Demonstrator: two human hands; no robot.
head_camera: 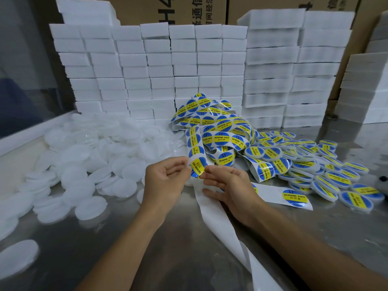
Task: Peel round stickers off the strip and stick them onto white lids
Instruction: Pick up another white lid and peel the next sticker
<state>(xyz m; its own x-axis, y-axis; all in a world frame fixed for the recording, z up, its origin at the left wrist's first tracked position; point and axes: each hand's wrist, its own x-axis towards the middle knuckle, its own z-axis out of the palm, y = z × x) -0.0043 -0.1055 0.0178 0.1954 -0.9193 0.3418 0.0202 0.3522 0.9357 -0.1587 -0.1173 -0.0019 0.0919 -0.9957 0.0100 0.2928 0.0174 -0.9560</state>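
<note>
**Sticker mid-peel at the center of the frame**

So the round sticker [198,168] sat dead center, blue and yellow, half lifted off the strip [194,141]. The right hand [227,185] had a narrow grip, thumb and forefinger pinching the sticker's lower edge. The left hand [165,179] was curled around the strip just beside it. The bare backing paper [218,219] trailed down toward the bottom of the frame over the shiny tabletop [147,259]. A tangled heap of the strip sat right above the hands. Plain white lids [94,156] were piled on the left, already labelled lids [310,171] on the right, and white foam blocks [159,66] stacked across the back.
</note>
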